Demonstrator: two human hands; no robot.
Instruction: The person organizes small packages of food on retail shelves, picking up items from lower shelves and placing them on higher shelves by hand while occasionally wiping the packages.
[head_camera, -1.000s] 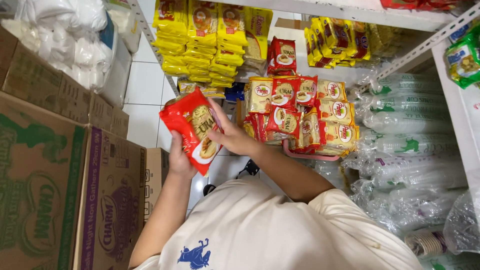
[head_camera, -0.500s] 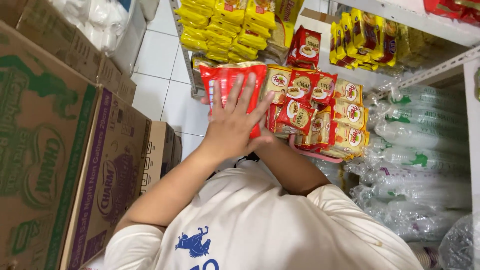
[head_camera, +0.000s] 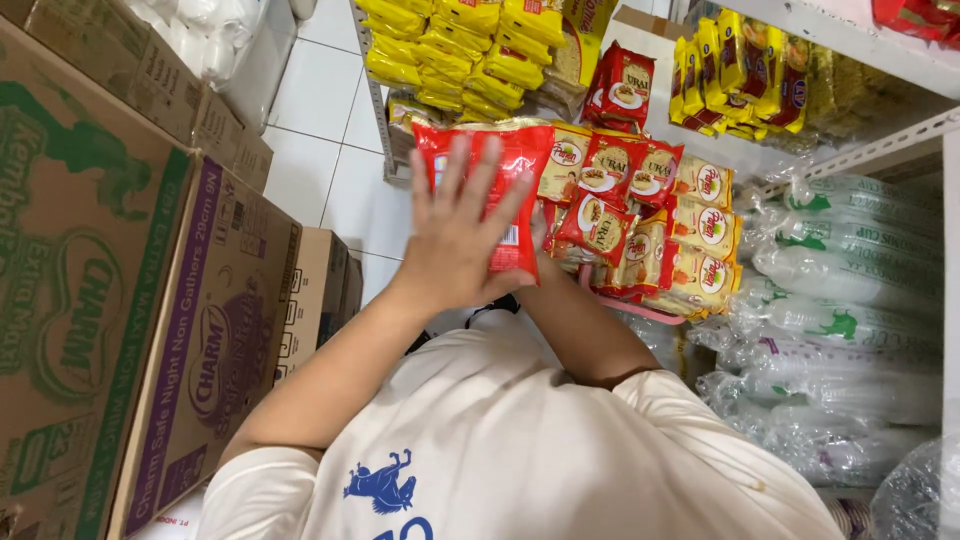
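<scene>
My left hand (head_camera: 455, 245) lies flat, fingers spread, on a red snack packet (head_camera: 515, 160) and presses it against a stack of red and yellow noodle packets (head_camera: 650, 230) in a pink basket (head_camera: 640, 310). My right hand (head_camera: 541, 232) reaches in from the right and is almost wholly hidden behind the red packet; only a sliver shows at the packet's right edge. The red packet is sandwiched between both hands. My white shirt fills the bottom of the head view.
Large cardboard boxes (head_camera: 90, 250) are stacked on the left. Yellow packets (head_camera: 470, 50) fill the shelf above, with more yellow packets (head_camera: 750, 70) at the upper right. Sleeves of clear plastic cups (head_camera: 850, 330) lie on the right. White tiled floor (head_camera: 320, 120) shows between boxes and shelf.
The red packet went from being held out to the left to lying against the noodle stack. My left hand moved from under it to flat on top.
</scene>
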